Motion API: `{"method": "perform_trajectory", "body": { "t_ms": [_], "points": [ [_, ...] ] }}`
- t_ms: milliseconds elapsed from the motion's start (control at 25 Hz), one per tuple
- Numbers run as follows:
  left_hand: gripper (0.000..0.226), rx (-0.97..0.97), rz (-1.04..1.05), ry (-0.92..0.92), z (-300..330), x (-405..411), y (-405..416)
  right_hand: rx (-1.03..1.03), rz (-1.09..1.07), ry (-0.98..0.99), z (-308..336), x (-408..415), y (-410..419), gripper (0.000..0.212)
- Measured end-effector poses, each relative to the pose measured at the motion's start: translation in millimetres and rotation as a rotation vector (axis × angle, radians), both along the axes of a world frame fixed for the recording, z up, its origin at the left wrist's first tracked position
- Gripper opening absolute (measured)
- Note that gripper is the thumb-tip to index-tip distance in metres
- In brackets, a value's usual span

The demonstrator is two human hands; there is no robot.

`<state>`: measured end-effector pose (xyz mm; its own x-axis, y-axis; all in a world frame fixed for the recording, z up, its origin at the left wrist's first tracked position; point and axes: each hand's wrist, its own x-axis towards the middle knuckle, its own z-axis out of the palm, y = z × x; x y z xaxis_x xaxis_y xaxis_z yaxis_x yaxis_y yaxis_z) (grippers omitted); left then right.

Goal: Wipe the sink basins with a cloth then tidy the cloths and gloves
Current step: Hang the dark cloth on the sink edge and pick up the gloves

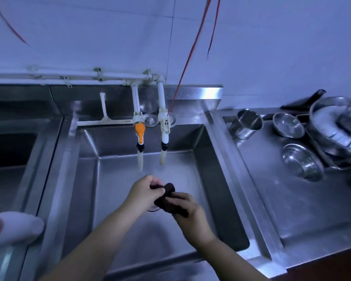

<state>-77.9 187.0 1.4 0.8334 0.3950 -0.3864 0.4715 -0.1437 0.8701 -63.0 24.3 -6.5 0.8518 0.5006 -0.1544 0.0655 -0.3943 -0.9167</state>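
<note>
Both my hands hold a dark cloth [169, 196] over the middle steel sink basin [118, 179]. My left hand [143, 191] pinches the cloth's upper end between thumb and fingers. My right hand [187, 213] grips its lower part, with the fingers curled round it. The cloth is bunched and twisted between them, just above the drain [152, 209], which it partly hides. A second basin [10, 151] lies at the left. A pale, glove-like object [12, 228] rests on the divider at the lower left, blurred.
Two white taps, one with an orange handle [139, 130] and one plain [164, 128], hang over the basin's back. A white squeegee [103, 116] leans on the backsplash. On the right drainboard stand a steel cup [245, 123], bowls [301, 161] and stacked pans [338, 126]. A red cord [193, 49] hangs from above.
</note>
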Motion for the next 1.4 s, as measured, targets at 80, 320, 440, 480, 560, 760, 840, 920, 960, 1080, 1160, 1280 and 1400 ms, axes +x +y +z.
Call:
{"method": "perform_trajectory", "body": {
  "t_ms": [80,320,440,480,560,760,840,920,960,1080,1160,1280,1400],
  "points": [
    [0.02,0.04,-0.012,-0.042,13.2,4.9,-6.8,-0.1,0.125,-0.134,4.9,2.5,-12.4,0.035],
    [0.022,0.103,-0.134,-0.138,36.3,18.0,-40.2,-0.091,-0.099,-0.171,25.7,32.3,-38.9,0.052],
    [0.026,0.12,-0.156,-0.174,40.8,29.4,-56.7,-0.183,0.038,-0.228,34.3,60.8,-46.7,0.039],
    [0.027,0.118,-0.164,-0.18,42.7,34.3,-62.4,-0.188,0.041,-0.236,37.6,70.0,-51.1,0.024],
    [0.029,0.134,-0.184,-0.194,44.2,45.3,-73.9,-0.168,0.006,-0.193,43.3,87.7,-64.3,0.015],
    [0.029,0.22,-0.328,-0.038,23.5,76.1,-118.0,-0.09,-0.09,-0.019,44.7,137.1,-115.3,0.009],
    [0.012,0.381,-0.402,0.074,11.0,90.1,-139.2,-0.128,-0.072,-0.011,40.5,157.5,-139.1,0.015],
    [0.004,0.317,-0.389,0.087,0.6,103.3,-156.2,-0.156,-0.061,0.035,33.5,178.1,-162.0,0.02],
    [0.003,0.237,-0.372,0.093,-4.3,112.7,-164.2,-0.168,-0.07,0.061,28.4,191.4,-175.0,0.019],
    [0.006,-0.037,-0.257,0.121,-12.5,141.8,-177.7,-0.193,-0.106,0.15,13.9,231.9,-204.4,0.011],
    [0.01,-0.006,-0.157,0.119,-23.5,162.0,-180.5,-0.234,-0.085,0.199,2.0,256.0,-209.4,0.008],
    [0.017,0.148,-0.046,0.157,-40.3,188.6,-180.2,-0.302,-0.051,0.194,-19.6,283.8,-199.4,0.01],
    [0.015,0.183,0.028,0.188,-56.9,209.1,-177.0,-0.311,-0.044,0.181,-37.4,306.4,-186.3,0.016]
  ]
}}
